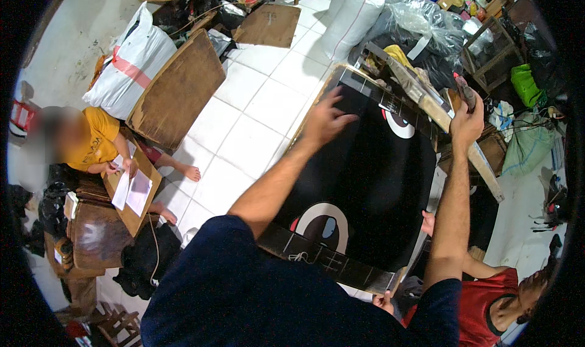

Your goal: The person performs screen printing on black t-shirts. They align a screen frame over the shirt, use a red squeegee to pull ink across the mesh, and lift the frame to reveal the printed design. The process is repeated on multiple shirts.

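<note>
A black cloth printed with two large cartoon eyes lies over a board whose far and near ends show ruled lines. My left hand is over the cloth's far left part, fingers spread and holding nothing. On the right, my right hand is closed at a long wooden frame, which stands tilted along the board's far right side. A dark piece with a red tip sticks up by its fingers; its kind is unclear. Another person's hands are at the board's right edge.
That person, in a red sleeveless top, is at lower right. At left, someone in a yellow shirt sits with papers. Wooden boards and a white sack stand far left; another white sack and plastic bags fill the far right.
</note>
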Action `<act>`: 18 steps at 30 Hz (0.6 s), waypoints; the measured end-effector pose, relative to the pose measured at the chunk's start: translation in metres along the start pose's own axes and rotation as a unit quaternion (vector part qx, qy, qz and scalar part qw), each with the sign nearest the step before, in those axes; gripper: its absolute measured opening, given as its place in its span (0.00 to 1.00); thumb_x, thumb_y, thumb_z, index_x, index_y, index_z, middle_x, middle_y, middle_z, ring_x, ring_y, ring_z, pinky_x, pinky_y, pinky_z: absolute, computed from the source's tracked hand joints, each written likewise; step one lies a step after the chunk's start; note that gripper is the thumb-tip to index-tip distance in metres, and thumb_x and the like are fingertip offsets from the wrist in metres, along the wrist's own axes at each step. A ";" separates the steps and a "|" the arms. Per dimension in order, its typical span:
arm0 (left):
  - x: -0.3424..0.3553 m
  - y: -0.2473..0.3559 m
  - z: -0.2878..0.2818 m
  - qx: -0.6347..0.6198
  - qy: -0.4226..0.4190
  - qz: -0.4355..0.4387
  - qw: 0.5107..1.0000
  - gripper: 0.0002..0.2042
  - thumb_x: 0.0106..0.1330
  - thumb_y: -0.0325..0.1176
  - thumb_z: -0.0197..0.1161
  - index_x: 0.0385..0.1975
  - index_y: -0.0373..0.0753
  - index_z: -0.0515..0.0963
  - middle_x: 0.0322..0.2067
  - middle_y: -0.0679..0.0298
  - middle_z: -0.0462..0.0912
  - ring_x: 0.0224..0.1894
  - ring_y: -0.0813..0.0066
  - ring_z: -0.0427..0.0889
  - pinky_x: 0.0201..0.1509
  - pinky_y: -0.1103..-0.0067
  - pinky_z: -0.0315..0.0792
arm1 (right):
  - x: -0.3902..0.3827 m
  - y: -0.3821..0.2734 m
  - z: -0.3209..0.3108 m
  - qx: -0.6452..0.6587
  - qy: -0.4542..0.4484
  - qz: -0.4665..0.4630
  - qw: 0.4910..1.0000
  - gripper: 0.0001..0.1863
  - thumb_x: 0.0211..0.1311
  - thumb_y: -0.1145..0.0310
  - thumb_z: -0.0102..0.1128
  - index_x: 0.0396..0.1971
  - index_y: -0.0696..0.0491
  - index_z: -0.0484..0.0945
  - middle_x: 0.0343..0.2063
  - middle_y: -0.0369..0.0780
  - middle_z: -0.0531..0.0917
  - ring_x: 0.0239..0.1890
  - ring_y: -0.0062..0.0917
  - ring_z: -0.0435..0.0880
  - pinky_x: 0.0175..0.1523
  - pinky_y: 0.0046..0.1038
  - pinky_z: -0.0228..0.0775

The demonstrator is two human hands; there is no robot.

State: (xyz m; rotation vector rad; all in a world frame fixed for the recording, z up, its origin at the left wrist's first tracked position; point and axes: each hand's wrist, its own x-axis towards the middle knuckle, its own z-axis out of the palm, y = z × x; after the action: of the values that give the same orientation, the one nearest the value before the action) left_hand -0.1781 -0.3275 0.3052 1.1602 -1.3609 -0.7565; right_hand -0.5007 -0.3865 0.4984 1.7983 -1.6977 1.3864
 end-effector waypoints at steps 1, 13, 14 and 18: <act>-0.014 -0.040 -0.024 -0.015 -0.001 -0.086 0.996 0.44 0.58 0.37 0.81 0.73 0.37 0.63 0.58 0.45 0.82 0.40 0.69 0.89 0.45 0.75 0.84 | 0.011 0.001 0.000 -0.009 0.004 -0.017 1.000 0.19 0.63 0.75 0.62 0.54 0.49 0.82 0.46 0.43 0.88 0.47 0.37 0.89 0.54 0.34 0.77; -0.502 -0.251 -0.176 0.155 -0.076 -0.518 0.838 0.26 0.66 0.62 0.64 0.46 0.46 0.89 0.39 0.50 0.90 0.44 0.52 0.90 0.50 0.65 0.80 | 0.104 0.029 0.007 -0.170 -0.059 0.064 0.982 0.23 0.65 0.51 0.64 0.57 0.44 0.82 0.46 0.43 0.89 0.49 0.41 0.86 0.55 0.38 0.74; -0.514 -0.244 -0.170 0.138 -0.061 -0.533 0.832 0.26 0.66 0.62 0.64 0.47 0.45 0.88 0.39 0.50 0.90 0.45 0.53 0.90 0.50 0.66 0.80 | 0.108 0.032 0.007 -0.179 -0.057 0.052 0.981 0.23 0.65 0.51 0.65 0.57 0.44 0.82 0.46 0.43 0.89 0.50 0.41 0.86 0.56 0.38 0.74; -0.513 -0.224 -0.155 0.204 0.073 -0.230 0.949 0.16 0.73 0.43 0.65 0.51 0.38 0.84 0.33 0.57 0.89 0.34 0.59 0.88 0.42 0.66 0.80 | 0.123 0.050 0.012 -0.202 -0.046 0.039 0.977 0.23 0.65 0.50 0.66 0.57 0.41 0.83 0.47 0.43 0.89 0.47 0.42 0.87 0.53 0.41 0.76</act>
State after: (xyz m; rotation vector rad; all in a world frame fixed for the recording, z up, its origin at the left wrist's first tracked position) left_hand -0.0451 0.1111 -0.0514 1.8689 -1.1613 -0.7095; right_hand -0.5612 -0.4811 0.5701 1.5984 -1.9482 0.9079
